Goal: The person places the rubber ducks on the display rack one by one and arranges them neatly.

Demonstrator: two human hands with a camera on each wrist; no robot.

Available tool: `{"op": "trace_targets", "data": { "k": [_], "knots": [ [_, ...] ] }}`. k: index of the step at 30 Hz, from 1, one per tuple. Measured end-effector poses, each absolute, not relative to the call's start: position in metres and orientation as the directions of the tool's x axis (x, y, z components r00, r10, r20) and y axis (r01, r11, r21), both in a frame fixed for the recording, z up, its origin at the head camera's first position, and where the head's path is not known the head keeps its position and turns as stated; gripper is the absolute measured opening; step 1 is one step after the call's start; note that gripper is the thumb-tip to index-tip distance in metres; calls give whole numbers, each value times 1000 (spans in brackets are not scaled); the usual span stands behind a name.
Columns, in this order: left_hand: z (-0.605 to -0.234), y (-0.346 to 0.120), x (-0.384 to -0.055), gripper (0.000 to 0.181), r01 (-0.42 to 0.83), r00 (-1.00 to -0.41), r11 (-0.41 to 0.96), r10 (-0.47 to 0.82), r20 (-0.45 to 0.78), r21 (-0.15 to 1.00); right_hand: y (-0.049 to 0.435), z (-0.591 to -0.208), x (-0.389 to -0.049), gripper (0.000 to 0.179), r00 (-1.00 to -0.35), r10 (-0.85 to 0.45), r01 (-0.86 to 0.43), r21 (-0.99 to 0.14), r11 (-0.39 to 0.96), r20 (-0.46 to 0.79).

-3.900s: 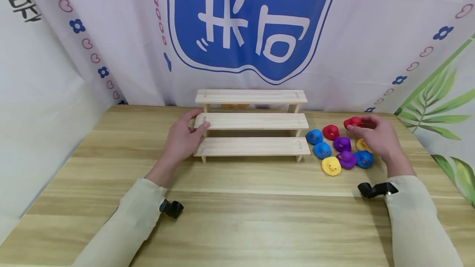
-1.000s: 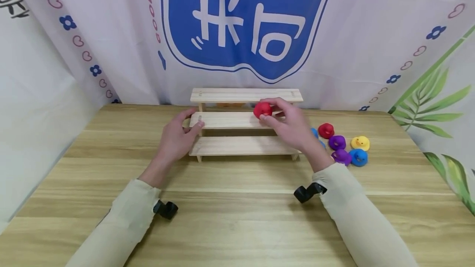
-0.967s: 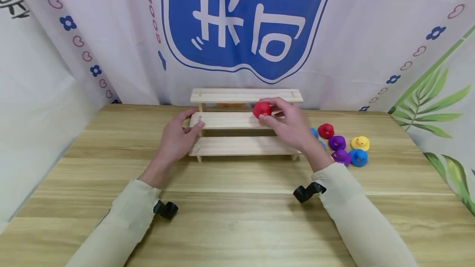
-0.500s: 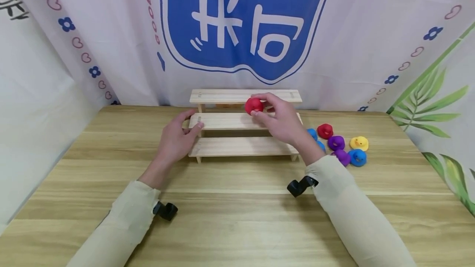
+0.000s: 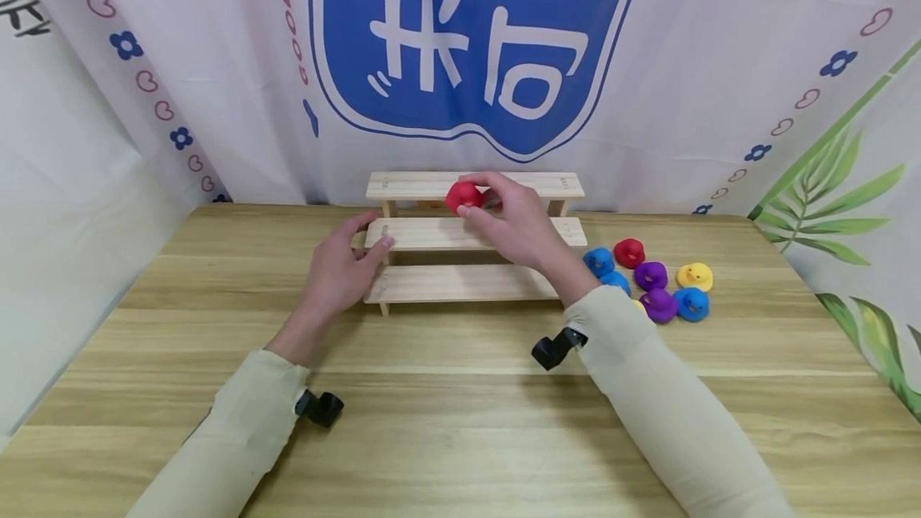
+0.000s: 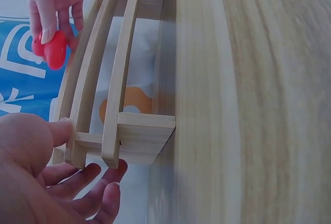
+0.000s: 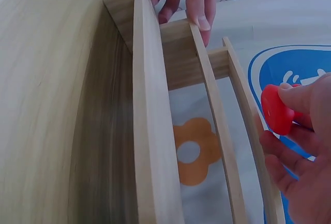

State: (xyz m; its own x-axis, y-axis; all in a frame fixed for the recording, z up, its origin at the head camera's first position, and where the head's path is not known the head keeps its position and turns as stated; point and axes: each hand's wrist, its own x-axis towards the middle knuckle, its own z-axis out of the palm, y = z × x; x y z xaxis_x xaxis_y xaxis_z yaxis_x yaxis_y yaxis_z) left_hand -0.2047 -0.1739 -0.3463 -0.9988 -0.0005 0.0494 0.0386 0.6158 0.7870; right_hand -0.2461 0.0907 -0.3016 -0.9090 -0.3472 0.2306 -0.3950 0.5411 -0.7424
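A three-step wooden display shelf (image 5: 460, 284) stands on the table near the cloth backdrop. At its left end my left hand (image 5: 345, 266) grips the middle step; in the left wrist view the thumb lies on that board's edge and the fingers curl around the end. My right hand (image 5: 521, 222) pinches a red rubber duck (image 5: 463, 197) between thumb and fingers, held above the middle step and overlapping the top step in the head view. The right wrist view shows this red duck (image 7: 276, 109) beside the top board, in the thumb's pinch.
Right of the shelf several rubber ducks lie grouped on the wooden table (image 5: 432, 422): a red one (image 5: 629, 253), purple ones (image 5: 658, 305), blue ones (image 5: 692, 304) and a yellow one (image 5: 695, 276). Another yellow duck is mostly hidden behind the right sleeve (image 5: 647, 374). A printed cloth (image 5: 288, 158) hangs behind.
The right hand picked up the red duck from the group and carried it left over the shelf, moving further left and slightly up in the last second. The left hand keeps its grip.
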Motion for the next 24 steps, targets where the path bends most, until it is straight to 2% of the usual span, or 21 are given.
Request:
{"op": "trace_targets", "data": {
  "k": [24],
  "knots": [
    [-343, -170, -205, 63, 0, -1000, 609, -20, 15, 793, 35, -289, -265, 44, -910, -348, -400, -698, 594, 226]
  ]
}}
